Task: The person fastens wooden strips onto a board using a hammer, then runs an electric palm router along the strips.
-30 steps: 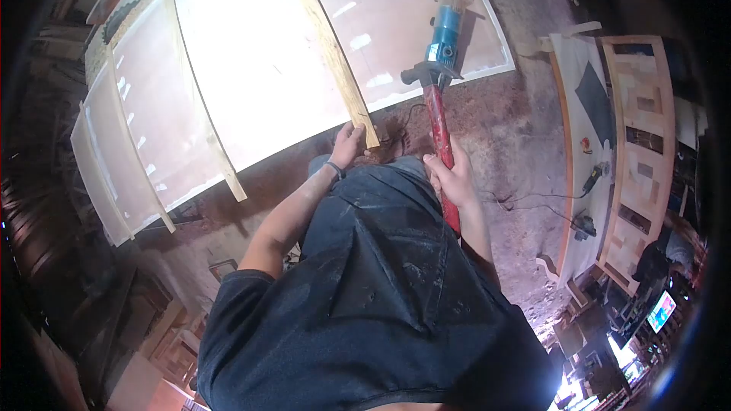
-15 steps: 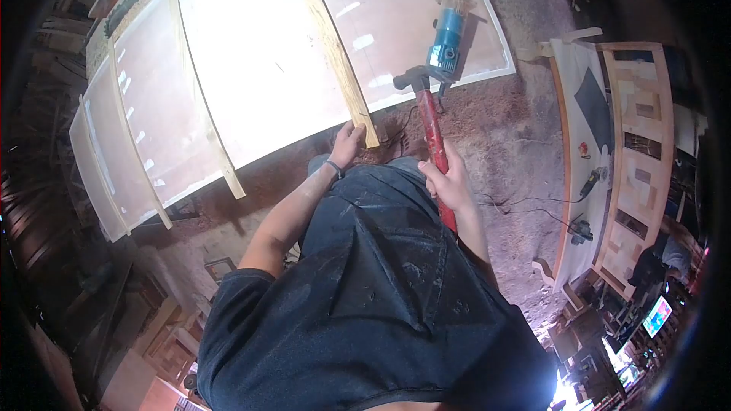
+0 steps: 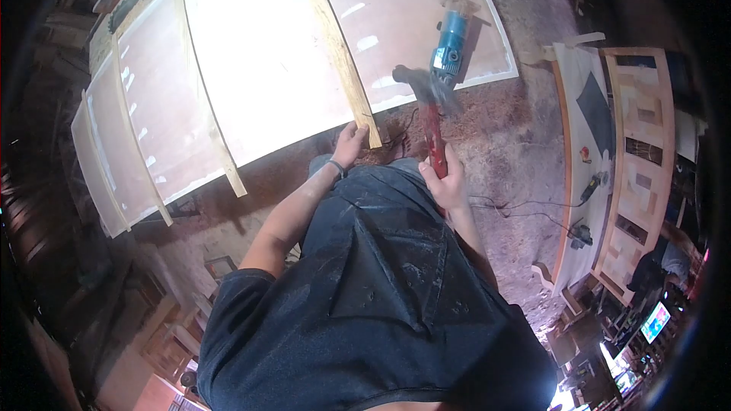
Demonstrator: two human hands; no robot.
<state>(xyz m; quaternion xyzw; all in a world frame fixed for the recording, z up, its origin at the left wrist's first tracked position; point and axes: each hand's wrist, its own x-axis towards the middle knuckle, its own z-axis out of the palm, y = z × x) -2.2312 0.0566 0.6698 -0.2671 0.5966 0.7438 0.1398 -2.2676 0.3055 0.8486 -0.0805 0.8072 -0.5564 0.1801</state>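
My left hand is closed on the near end of a wooden strip, which lies across a large pale panel. The fingers of my right hand wrap round the red handle of a hammer. Its dark head is raised near the panel's front edge, right of the strip, and is smeared by motion. Behind the hammer head, a blue power tool lies on the panel's right part.
More wooden strips cross the panel on the left. To the right stands a table with a corded tool, beside a wooden lattice frame. Cables cross the floor. A person is at the far right.
The hammer has tilted and its head is now blurred, while my right hand has shifted slightly. My left hand stays at the strip's end.
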